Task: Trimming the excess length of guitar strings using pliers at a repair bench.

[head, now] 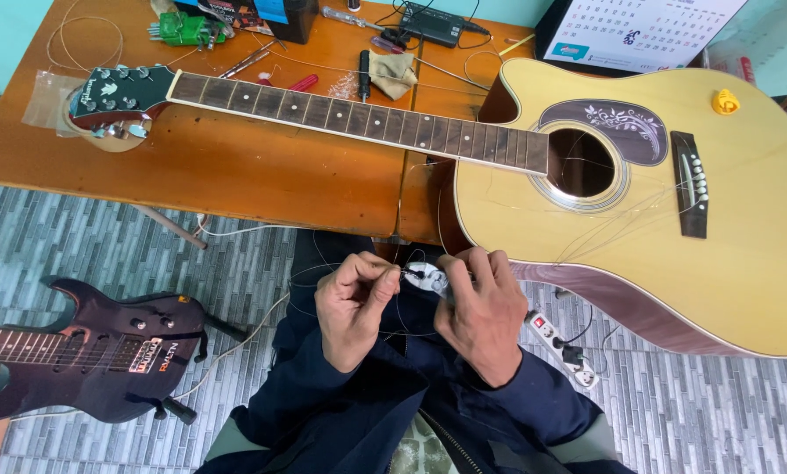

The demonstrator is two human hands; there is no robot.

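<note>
My left hand [355,303] pinches the end of a thin guitar string [408,276] between thumb and fingers, just below the table edge. My right hand [481,307] holds a small round string packet [428,277] close to it. Both hands hover over my lap in dark blue sleeves. An acoustic guitar [744,219] with a pale yellow top lies flat on the wooden table [235,175], its neck [349,118] pointing left and its headstock [117,92] at the far left. Loose strings trail from its bridge [692,184] and soundhole [579,162].
A dark purple electric guitar [86,351] lies on the tiled floor at lower left. A white power strip [562,347] sits on the floor to the right. Screwdrivers [364,75], a cloth [391,72], a green tool [183,29], coiled strings and a calendar [639,31] crowd the table's far side.
</note>
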